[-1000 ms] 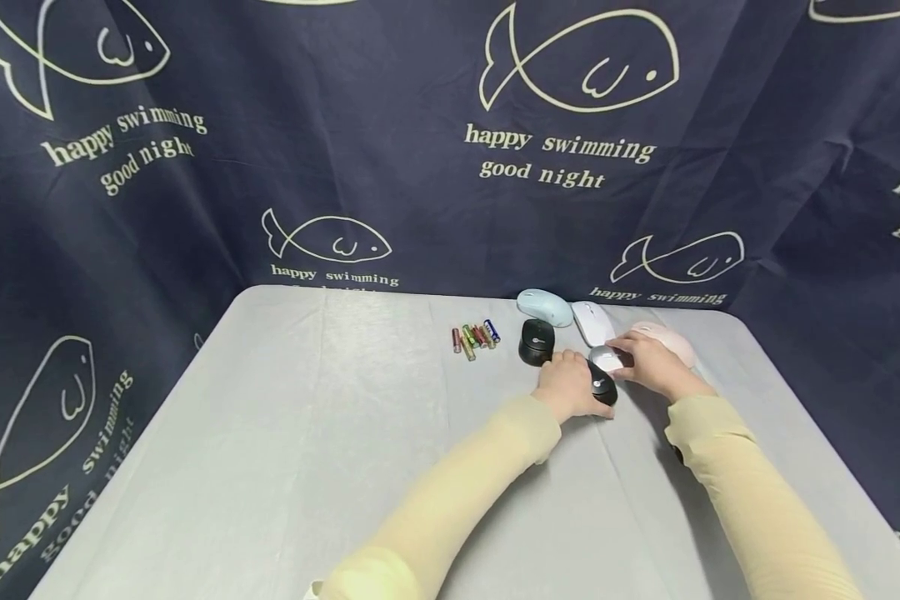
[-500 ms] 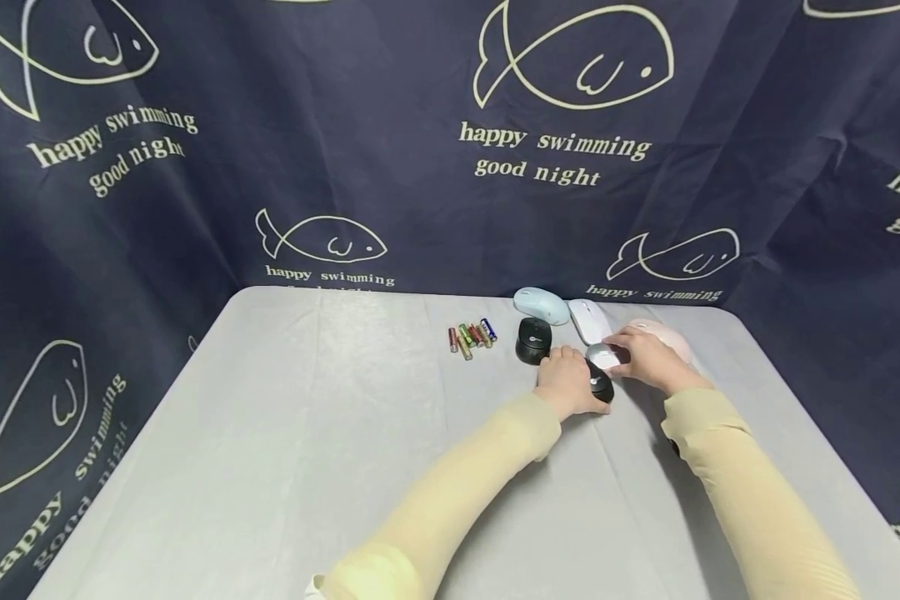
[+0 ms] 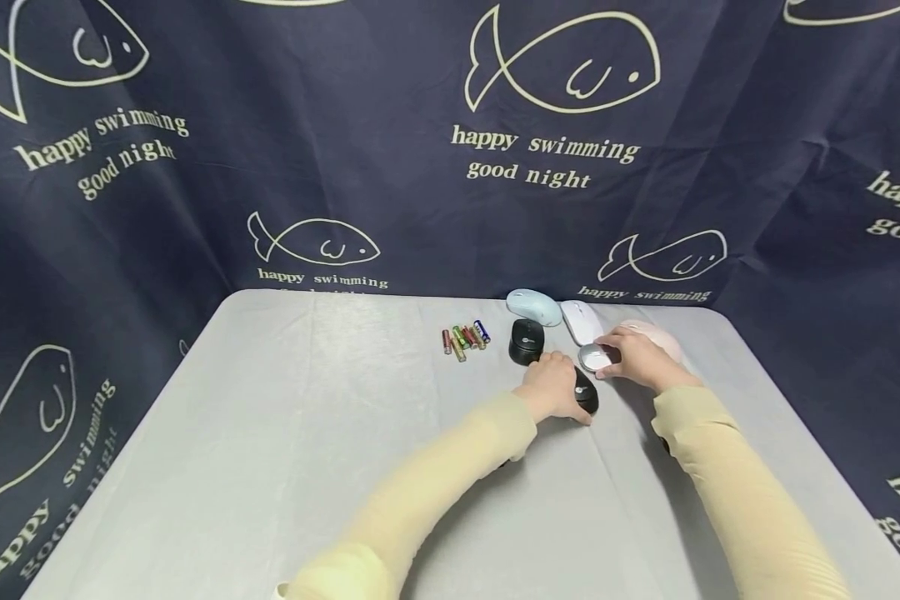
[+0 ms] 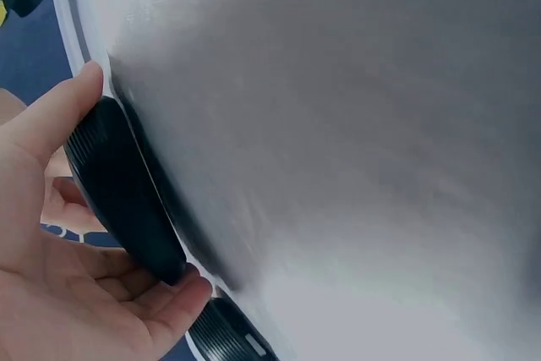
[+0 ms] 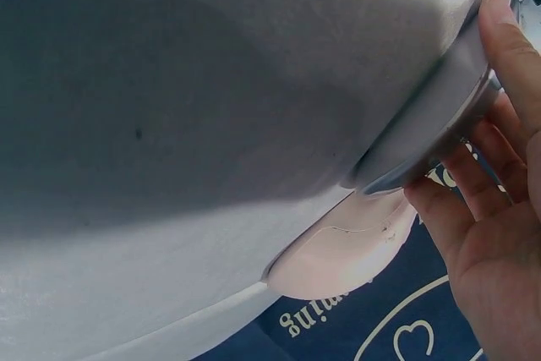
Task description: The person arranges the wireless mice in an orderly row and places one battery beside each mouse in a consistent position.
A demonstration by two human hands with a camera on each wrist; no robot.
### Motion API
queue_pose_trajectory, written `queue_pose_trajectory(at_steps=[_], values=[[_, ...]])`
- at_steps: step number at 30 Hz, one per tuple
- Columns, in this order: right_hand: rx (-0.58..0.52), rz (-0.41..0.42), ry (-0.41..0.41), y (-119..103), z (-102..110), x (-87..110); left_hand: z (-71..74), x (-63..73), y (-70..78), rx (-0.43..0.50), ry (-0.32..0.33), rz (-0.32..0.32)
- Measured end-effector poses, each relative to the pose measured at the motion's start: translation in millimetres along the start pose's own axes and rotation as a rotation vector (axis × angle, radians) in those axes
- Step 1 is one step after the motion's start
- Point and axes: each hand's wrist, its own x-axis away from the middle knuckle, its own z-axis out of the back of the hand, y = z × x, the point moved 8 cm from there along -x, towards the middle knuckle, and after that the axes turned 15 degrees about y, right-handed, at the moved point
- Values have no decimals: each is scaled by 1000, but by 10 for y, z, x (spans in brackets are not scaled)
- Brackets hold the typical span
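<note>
My left hand (image 3: 551,387) grips a black computer mouse (image 3: 585,392) by its sides on the table. In the left wrist view the thumb is at one end of that mouse and the fingertips at the other. A silver-grey mouse (image 3: 594,357) sits just beyond and to the right, held between the thumb and fingers of my right hand (image 3: 639,358). The right wrist view shows its rounded edge close to the tabletop. Partly behind the right hand lies a pale pink mouse (image 3: 658,338). A second black mouse (image 3: 527,342) stands left of my left hand.
Behind the hands lie a light blue mouse (image 3: 534,307) and a white mouse (image 3: 581,323), near the table's back edge. Several small batteries (image 3: 465,337) are grouped to the left. A dark blue fish-print curtain (image 3: 420,167) hangs around the pale grey table (image 3: 330,400).
The black mouse in my left hand has slid slightly left and nearer, leaving a small gap to the silver-grey one. The right hand keeps its hold. The head view has shifted a little.
</note>
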Motion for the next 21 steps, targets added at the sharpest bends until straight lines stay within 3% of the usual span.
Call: queue_pose_trajectory(at_steps=[8,16,21], values=[[-28,10,9,-19,-11,-12,59,126,-143,72,47,-97],[-30,-1,12,-51,6,-11,146,237,-373,154,66,-102],[-39,-14,5,-45,14,0,280,329,-490,204,99,-128]])
